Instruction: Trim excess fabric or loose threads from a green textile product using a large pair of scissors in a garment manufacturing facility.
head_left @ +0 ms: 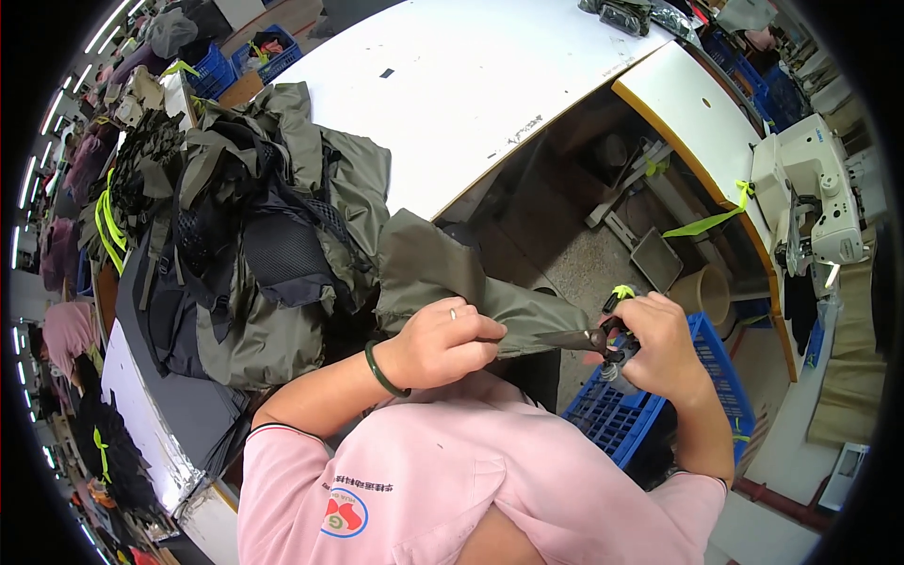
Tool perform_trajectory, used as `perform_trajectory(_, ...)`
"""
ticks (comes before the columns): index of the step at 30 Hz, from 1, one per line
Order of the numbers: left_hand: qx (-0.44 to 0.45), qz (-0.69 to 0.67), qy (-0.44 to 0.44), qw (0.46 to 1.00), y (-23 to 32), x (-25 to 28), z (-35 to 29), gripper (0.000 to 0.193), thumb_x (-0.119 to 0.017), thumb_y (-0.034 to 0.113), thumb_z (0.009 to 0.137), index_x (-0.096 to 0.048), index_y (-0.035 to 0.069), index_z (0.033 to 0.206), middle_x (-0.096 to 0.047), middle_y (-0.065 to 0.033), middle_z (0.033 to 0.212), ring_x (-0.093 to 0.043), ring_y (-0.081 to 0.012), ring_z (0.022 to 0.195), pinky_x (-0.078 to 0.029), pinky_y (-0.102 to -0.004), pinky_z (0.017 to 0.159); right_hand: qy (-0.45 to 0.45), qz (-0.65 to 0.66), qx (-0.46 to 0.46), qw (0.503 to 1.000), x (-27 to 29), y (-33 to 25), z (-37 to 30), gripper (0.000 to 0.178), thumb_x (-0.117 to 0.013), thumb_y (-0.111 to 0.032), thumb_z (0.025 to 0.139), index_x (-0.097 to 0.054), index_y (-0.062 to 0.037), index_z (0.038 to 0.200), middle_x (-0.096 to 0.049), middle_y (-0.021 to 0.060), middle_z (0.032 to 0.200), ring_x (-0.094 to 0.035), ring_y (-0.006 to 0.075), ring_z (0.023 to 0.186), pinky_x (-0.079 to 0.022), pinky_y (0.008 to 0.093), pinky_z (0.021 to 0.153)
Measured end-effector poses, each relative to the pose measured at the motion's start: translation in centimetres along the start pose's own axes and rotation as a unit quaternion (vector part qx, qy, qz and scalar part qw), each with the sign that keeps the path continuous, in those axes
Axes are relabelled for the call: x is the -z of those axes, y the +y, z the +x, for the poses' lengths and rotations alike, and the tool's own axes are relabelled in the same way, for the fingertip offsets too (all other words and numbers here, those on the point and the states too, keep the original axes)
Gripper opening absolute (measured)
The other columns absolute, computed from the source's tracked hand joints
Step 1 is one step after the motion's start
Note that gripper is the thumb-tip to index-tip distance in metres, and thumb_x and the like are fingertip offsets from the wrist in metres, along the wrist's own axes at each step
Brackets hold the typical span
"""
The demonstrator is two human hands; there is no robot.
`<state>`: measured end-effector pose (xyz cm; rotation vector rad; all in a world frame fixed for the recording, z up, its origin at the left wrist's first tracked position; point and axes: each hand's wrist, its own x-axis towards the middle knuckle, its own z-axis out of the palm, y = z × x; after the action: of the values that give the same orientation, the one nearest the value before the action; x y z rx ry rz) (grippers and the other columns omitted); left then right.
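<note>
My left hand [445,339], with a ring and a green bangle at the wrist, is closed on the edge of an olive-green fabric piece [428,264]. The cloth stretches to the right across the front of my body. In my right hand [657,341] is a pair of dark scissors [576,339], its blades pointing left along the lower edge of the cloth. A yellow-green strip [621,292] is tied near the scissors' handle. Whether the blades touch the fabric I cannot tell. To the left lies a heap of olive and black backpack pieces [282,254], partly with black mesh.
A white table [452,75] spreads ahead. At the right stands a white sewing machine [817,193] on its table. A blue plastic basket [720,377] sits low at my right. Dark grey sheets [179,405] are stacked at left, and blue crates [268,56] stand far left.
</note>
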<state>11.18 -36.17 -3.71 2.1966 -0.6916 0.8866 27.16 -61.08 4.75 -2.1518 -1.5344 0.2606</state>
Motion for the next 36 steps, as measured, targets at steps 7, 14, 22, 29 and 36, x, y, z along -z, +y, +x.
perform_trajectory(7, 0.477, -0.427, -0.064, 0.766, 0.5, 0.1, 1.2, 0.020, -0.075, -0.006, 0.079, -0.060, 0.005, 0.086, -0.064, 0.0003, 0.085, -0.054, -0.0065, 0.066, -0.044, -0.0209, 0.061, 0.028, -0.196, 0.053, 0.979, 1.3, -0.4, 0.5, 0.033, -0.081, -0.022, 0.061, -0.060, -0.0075, 0.082, -0.055, 0.0070, 0.074, -0.054, 0.0259, 0.070, -0.038, 0.0371, 0.065)
perform_trajectory(14, 0.499, -0.532, -0.050, 0.682, 0.0, -0.5, 1.2, 0.017, -0.075, -0.002, 0.082, -0.063, 0.006, 0.090, -0.060, 0.0052, 0.084, -0.050, 0.0002, 0.070, -0.040, -0.0171, 0.062, -0.001, -0.236, 0.053, 0.970, 1.8, -0.6, 1.3, 0.031, -0.079, -0.016, 0.059, -0.058, -0.0085, 0.081, -0.053, 0.0066, 0.074, -0.053, 0.0251, 0.073, -0.037, 0.0367, 0.069)
perform_trajectory(22, 0.511, -0.538, -0.035, 0.670, 0.2, -0.4, 1.6, 0.016, -0.075, -0.003, 0.082, -0.064, 0.005, 0.090, -0.059, 0.0055, 0.083, -0.052, -0.0007, 0.074, -0.043, -0.0170, 0.066, -0.014, -0.221, 0.058, 0.973, 1.6, -0.6, 1.9, 0.031, -0.079, -0.014, 0.059, -0.058, -0.0087, 0.082, -0.054, 0.0063, 0.075, -0.055, 0.0248, 0.074, -0.039, 0.0373, 0.069)
perform_trajectory(29, 0.507, -0.535, -0.038, 0.675, 0.3, -0.7, 1.4, 0.014, -0.073, -0.003, 0.084, -0.065, 0.004, 0.092, -0.058, 0.0055, 0.083, -0.052, -0.0009, 0.074, -0.044, -0.0167, 0.067, -0.012, -0.238, 0.069, 0.969, 1.2, -0.4, 1.5, 0.034, -0.082, -0.017, 0.058, -0.058, -0.0093, 0.082, -0.055, 0.0045, 0.074, -0.056, 0.0238, 0.073, -0.040, 0.0377, 0.070)
perform_trajectory(36, 0.499, -0.529, -0.045, 0.685, 0.4, -0.8, 1.5, 0.012, -0.073, -0.002, 0.085, -0.066, 0.004, 0.092, -0.059, 0.0050, 0.083, -0.053, -0.0013, 0.074, -0.044, -0.0172, 0.067, -0.004, -0.264, 0.073, 0.962, 1.6, -0.1, 1.2, 0.033, -0.083, -0.017, 0.060, -0.060, -0.0098, 0.082, -0.057, 0.0035, 0.072, -0.057, 0.0236, 0.070, -0.039, 0.0365, 0.068)
